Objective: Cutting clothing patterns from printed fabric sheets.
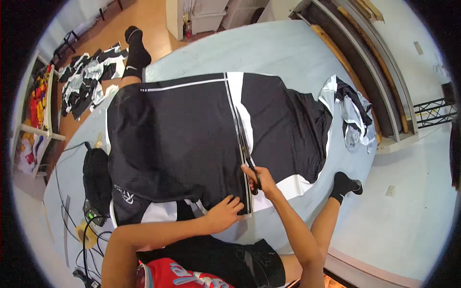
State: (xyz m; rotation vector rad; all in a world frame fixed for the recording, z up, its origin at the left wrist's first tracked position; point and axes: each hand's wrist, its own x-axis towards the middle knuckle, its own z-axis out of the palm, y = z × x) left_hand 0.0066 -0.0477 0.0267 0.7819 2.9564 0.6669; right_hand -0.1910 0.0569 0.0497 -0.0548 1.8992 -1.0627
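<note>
A large black fabric sheet (pixel 177 129) with white stripes and white edges lies spread in front of me. My right hand (pixel 261 180) is closed round the handles of black scissors (pixel 246 150), whose blades point away from me. They lie along the white-striped line running down the cloth, beside a white strip (pixel 245 120). To the right of that line is another black fabric part (pixel 288 129), rumpled at its far right side. My left hand (pixel 224 215) rests flat on the near part of the cloth, left of the scissors, fingers apart.
My legs stretch out either side on the pale blue surface (pixel 216 50). A fabric bundle (pixel 353 113) lies at the right. At the left are a black pouch (pixel 97 175), a tape roll (pixel 86 235) and cables. Fabric scraps (pixel 91 79) cover the floor far left.
</note>
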